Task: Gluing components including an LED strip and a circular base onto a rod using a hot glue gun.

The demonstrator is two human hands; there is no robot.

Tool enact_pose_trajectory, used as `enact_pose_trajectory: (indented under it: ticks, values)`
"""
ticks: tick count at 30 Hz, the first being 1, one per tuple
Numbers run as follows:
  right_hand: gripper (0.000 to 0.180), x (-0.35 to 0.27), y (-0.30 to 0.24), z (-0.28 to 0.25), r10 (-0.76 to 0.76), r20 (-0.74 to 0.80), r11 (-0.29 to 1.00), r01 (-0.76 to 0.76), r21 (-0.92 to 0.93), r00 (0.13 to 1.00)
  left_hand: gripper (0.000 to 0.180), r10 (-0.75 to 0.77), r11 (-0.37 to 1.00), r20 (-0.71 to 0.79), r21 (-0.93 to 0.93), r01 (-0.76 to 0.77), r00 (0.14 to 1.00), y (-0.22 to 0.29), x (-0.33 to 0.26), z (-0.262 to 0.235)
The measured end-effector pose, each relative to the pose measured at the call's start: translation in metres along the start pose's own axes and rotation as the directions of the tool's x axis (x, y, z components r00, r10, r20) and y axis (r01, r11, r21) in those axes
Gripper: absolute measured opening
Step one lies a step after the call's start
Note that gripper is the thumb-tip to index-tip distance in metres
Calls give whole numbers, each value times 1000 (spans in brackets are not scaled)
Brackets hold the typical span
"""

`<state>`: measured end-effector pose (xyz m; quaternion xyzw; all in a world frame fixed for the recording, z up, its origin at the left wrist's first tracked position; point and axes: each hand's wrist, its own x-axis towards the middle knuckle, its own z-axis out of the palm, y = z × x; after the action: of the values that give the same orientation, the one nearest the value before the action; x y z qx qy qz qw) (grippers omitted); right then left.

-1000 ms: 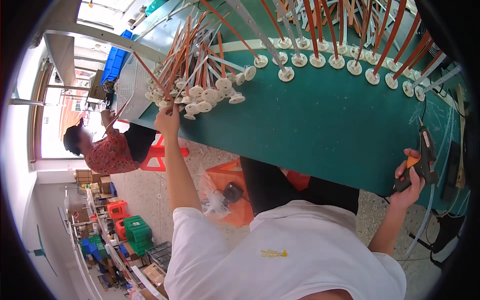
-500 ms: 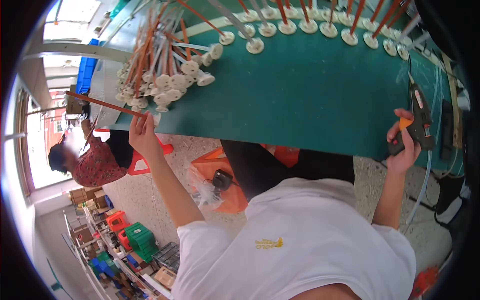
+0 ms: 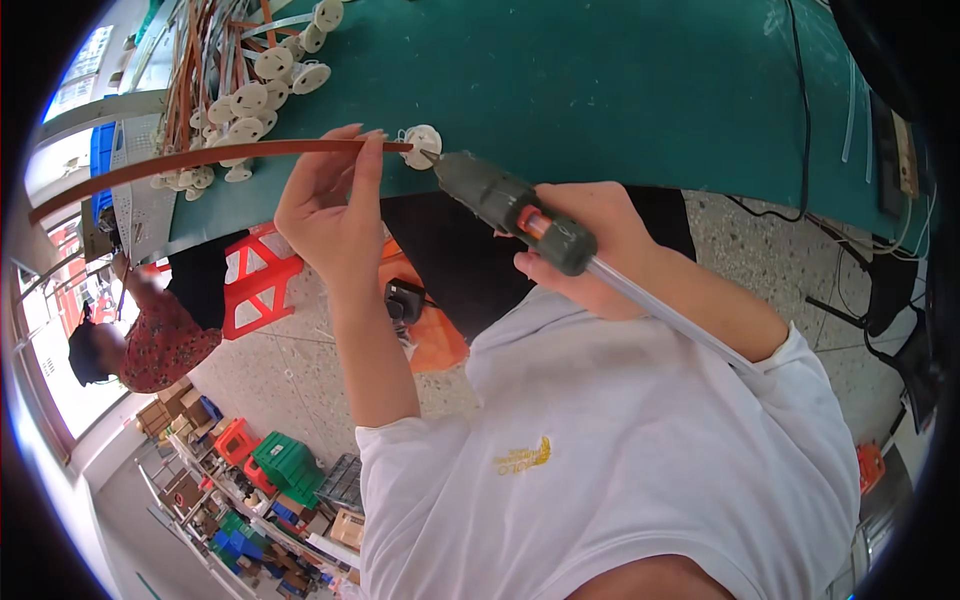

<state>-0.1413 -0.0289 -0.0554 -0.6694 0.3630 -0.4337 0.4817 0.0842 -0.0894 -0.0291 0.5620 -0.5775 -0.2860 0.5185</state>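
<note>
Two hands were up at the near edge of the green table, both busy w/ one part. L hand was closed in a pinch, fingers around a long thin brown rod; the rod ran off leftwards past the table's left end, and its near tip carried a white round disc sitting over the table's near edge. R hand was wrapped tight round a dark power screwdriver w/ an orange collar; its tip met the disc from the right, touching or just about, can't tell which. A clear hose ran back from the tool's rear end along the R forearm. More brown rods w/ white discs lay in a heap at the table's far left corner, well apart from the hands. A black cable ran down the table's right part. Below the left end, on the floor, stood a red plastic stool, and a 2nd person in a red patterned top was beside it. Person's own white shirt filled the lower view.
</note>
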Motion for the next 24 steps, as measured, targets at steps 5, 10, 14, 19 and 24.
enact_pose_trajectory:
  ticks: [5,10,14,19,24]
  values:
    - [20,6,-5,-5,-42,2,994,42,-104,999,10,74,993,45,93,-78,996,4,-2,2]
    - [19,7,-4,-5,-20,-5,986,18,-164,1000,8,161,950,74,258,-175,984,3,0,3]
    - [18,9,-6,-1,-26,25,984,30,-178,999,8,284,909,76,294,-294,956,3,-2,4]
    - [19,12,-2,8,0,13,978,3,-207,1000,7,300,894,94,320,-315,949,-2,1,1]
    - [16,14,-1,10,-1,14,977,4,-213,1000,7,277,884,142,350,-310,950,3,6,-2]
